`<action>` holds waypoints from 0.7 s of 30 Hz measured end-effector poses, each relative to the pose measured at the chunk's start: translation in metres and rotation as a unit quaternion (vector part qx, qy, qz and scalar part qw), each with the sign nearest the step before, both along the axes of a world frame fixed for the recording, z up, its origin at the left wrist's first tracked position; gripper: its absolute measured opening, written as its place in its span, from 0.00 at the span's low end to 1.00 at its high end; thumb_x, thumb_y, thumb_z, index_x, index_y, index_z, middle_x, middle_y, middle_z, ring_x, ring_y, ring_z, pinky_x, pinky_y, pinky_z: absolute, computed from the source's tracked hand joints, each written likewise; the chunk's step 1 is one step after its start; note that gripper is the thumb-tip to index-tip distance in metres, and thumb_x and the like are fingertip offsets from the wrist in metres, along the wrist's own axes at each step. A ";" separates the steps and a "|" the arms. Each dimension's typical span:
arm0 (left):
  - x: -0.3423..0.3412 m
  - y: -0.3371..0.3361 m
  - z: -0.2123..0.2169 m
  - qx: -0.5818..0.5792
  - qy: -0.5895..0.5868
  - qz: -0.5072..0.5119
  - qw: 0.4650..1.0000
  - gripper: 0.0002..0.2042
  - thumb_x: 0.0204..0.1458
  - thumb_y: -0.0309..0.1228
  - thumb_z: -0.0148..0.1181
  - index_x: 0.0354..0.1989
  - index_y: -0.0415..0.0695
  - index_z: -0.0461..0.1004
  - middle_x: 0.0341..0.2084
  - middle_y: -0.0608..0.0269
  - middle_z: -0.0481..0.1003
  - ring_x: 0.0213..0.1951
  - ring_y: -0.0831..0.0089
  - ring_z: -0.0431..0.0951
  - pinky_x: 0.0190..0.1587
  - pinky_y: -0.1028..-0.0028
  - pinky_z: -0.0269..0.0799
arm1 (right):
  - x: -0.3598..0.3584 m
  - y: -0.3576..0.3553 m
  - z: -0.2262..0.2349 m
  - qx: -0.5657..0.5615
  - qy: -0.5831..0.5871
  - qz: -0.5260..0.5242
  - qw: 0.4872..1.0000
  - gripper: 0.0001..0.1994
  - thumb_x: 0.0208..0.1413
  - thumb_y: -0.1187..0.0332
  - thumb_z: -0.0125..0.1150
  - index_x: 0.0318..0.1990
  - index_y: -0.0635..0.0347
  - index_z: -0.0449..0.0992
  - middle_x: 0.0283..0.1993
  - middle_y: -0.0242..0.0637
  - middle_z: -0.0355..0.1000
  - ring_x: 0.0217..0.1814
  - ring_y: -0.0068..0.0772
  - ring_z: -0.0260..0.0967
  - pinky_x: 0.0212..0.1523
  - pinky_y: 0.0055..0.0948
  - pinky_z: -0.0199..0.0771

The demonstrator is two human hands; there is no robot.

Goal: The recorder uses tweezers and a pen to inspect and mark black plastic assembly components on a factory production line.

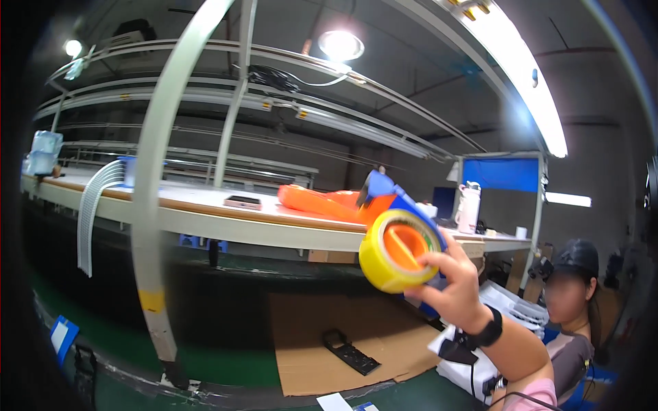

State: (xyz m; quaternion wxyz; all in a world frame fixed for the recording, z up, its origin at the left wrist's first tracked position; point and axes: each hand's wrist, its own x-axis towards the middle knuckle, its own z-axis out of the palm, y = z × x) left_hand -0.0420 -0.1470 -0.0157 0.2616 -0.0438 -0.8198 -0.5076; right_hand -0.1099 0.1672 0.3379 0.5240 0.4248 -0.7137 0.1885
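Note:
My right hand (452,277), with a black watch on its wrist, reaches up from the lower right and is closed on a tape dispenser (385,190). The dispenser has a blue frame and an orange hub. A wide roll of yellow tape (377,264) sits on it, facing me. It is held in the air before the bench edge. Behind it, an orange plastic bag (312,199) lies on the white bench (185,194). Lower down, a black plastic part with a handle-like loop (351,353) rests on a flat cardboard sheet (298,342). My left hand is out of view.
A grey metal post (152,205) stands at the left. On the bench are a phone (242,202) and a white bottle (469,207). A person in a dark cap (577,257) is at the right, near stacked white trays (514,305). A lit tube lamp (528,89) hangs overhead.

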 end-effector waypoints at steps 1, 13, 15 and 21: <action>-0.002 -0.001 0.000 -0.003 0.001 -0.012 1.000 0.07 0.42 0.25 0.55 0.31 0.40 0.73 0.31 0.54 0.71 0.34 0.60 0.72 0.38 0.71 0.68 | 0.009 -0.006 0.000 0.028 -0.022 0.026 0.999 0.21 0.27 0.70 0.73 0.34 0.61 0.74 0.52 0.56 0.61 0.51 0.49 0.64 0.51 0.33 0.63; 0.008 -0.002 -0.005 -0.013 -0.005 -0.022 1.000 0.07 0.41 0.26 0.55 0.30 0.40 0.74 0.30 0.52 0.71 0.36 0.58 0.72 0.40 0.69 0.68 | -0.047 -0.204 0.077 0.032 0.070 0.101 0.992 0.18 0.35 0.65 0.66 0.35 0.64 0.72 0.46 0.55 0.61 0.44 0.53 0.65 0.46 0.38 0.66; -0.008 -0.010 -0.006 -0.005 -0.019 -0.048 0.999 0.07 0.40 0.26 0.55 0.29 0.40 0.74 0.30 0.52 0.71 0.36 0.57 0.71 0.41 0.68 0.67 | -0.085 -0.254 0.091 0.007 0.051 0.007 0.999 0.18 0.37 0.61 0.66 0.35 0.63 0.73 0.42 0.52 0.61 0.41 0.50 0.66 0.43 0.37 0.67; -0.013 -0.009 -0.027 -0.033 0.094 -0.026 0.995 0.06 0.41 0.26 0.55 0.28 0.40 0.74 0.30 0.52 0.71 0.36 0.57 0.71 0.41 0.68 0.67 | -0.106 -0.343 0.116 -0.056 -0.049 -0.032 0.997 0.21 0.38 0.57 0.65 0.39 0.60 0.75 0.42 0.51 0.64 0.42 0.45 0.65 0.45 0.35 0.66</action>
